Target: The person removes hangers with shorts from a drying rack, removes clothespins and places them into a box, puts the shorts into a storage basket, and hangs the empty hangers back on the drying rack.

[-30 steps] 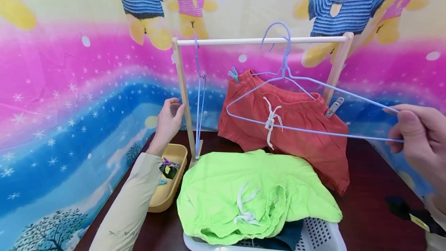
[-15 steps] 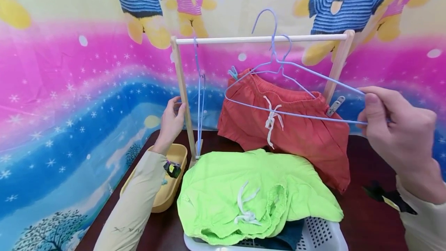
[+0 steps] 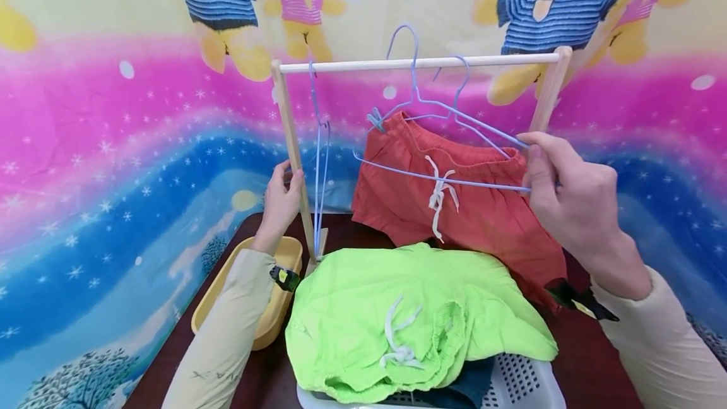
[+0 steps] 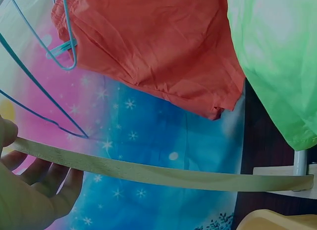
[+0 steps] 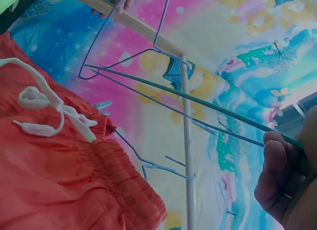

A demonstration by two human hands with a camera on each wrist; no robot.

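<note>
Head view shows the change: the right hand (image 3: pixel 573 204) has carried the empty blue wire hanger (image 3: pixel 437 144) leftward and inward from the right edge of the frame, and its hook now rises above the wooden rail of the drying rack (image 3: pixel 417 63) instead of hanging from it, so the hanger looks free of the rail and is borne by the hand alone. The fingers and thumb pinch the hanger's right corner, in front of the red shorts (image 3: pixel 454 207). The left hand (image 3: pixel 282 197) has closed in on the rack's left post; its fingers now curl round the post and steady the frame, and the left wrist view shows the same grip (image 4: pixel 29 183).

Around them, largest first: the cartoon-bear backdrop (image 3: pixel 113 144) fills the rear. The red shorts hang from their own hanger on the rail, directly behind the lifted hanger, so its lower wire crosses their white drawstring (image 3: pixel 437 197). Lime-green shorts (image 3: pixel 414 314) lie heaped on the white laundry basket (image 3: pixel 519 384), near the rack's base. A yellow tray (image 3: pixel 272 308) sits under the left forearm. A second spare blue hanger (image 3: pixel 319 163) hangs edge-on beside the left post.
</note>
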